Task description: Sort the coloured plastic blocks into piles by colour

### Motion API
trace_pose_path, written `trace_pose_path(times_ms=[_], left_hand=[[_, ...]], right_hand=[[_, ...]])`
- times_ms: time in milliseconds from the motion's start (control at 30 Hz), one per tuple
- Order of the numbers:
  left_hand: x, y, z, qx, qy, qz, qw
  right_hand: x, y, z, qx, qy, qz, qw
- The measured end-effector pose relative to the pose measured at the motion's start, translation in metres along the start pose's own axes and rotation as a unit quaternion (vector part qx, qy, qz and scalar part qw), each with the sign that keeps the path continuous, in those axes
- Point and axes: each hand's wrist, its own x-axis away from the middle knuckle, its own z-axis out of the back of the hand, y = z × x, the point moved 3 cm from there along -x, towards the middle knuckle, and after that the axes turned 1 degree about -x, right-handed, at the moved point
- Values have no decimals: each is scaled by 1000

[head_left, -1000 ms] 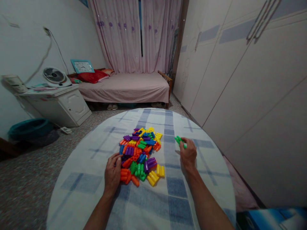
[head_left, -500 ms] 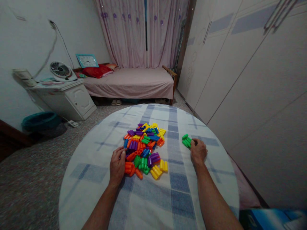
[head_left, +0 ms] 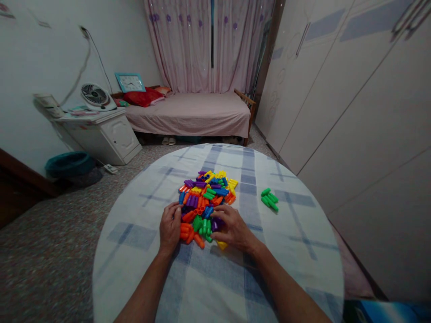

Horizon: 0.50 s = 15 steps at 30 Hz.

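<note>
A heap of coloured plastic toy pieces (head_left: pixel 199 202), orange, purple, blue, yellow and green, lies on the round table. Against the heap's left edge rests my left hand (head_left: pixel 170 225), its fingers loosely stretched and holding no piece that I can see. My right hand (head_left: pixel 233 227) reaches over the heap's near right side, thumb and fingers apart around a purple piece (head_left: pixel 217 224). Green pieces (head_left: pixel 204 228) lie just left of its fingertips, and a yellow piece (head_left: pixel 222 245) is partly covered below it. Off to the right, a small separate group of green pieces (head_left: pixel 269 199) sits on the cloth.
A blue and white checked cloth (head_left: pixel 134 242) covers the table. Beyond stand a bed (head_left: pixel 198 112) and a white cabinet (head_left: pixel 117 139) with a fan (head_left: pixel 96 95). A tall wardrobe (head_left: pixel 363 112) lines the right side, and a bin (head_left: pixel 70 165) is on the floor at left.
My right hand has left the green group on the right, where its fingers were closed at a piece, and moved left over the heap. My left hand keeps its place beside the heap.
</note>
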Motion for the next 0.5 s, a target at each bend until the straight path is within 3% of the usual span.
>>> trace_pose_path(times_ms=[200, 333, 500], left_hand=[[-1, -1, 0, 2, 1, 1, 1000], [0, 1, 1, -4, 4, -6, 1000], [8, 17, 2, -57, 23, -92, 994]], right_hand=[[5, 19, 1, 28, 23, -113, 993], [6, 25, 4, 28, 60, -131, 989], [7, 30, 10, 30, 87, -143, 985]])
